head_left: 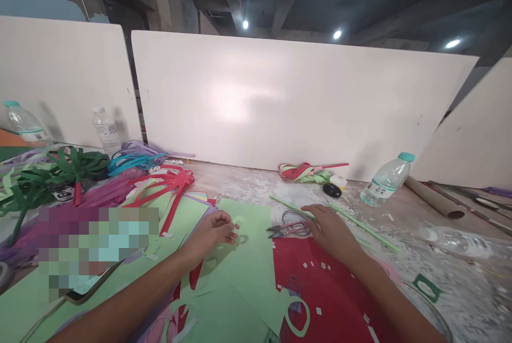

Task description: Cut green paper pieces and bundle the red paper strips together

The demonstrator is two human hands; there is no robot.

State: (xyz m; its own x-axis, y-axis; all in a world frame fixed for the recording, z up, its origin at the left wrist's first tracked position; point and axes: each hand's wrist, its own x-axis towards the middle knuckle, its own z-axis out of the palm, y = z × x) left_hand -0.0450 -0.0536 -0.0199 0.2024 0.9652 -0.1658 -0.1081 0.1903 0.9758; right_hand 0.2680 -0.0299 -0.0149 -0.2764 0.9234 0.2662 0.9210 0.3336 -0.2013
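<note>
My left hand is closed in a pinch above light green paper. A small pale green paper ring shows at its fingertips. My right hand has its fingers stretched out at the handles of a pair of scissors. The scissors lie across the edge of the green sheet and a red sheet, blades pointing left. Just behind the right hand runs a thin green stick. A cut green paper loop lies nearer to me, with small white scraps around it.
A pixelated phone lies at left, beside purple mesh and dark green ribbon flowers. A red paper-strip flower lies nearby. At right are a leaning water bottle, a cardboard tube and a lying bottle. White boards stand behind.
</note>
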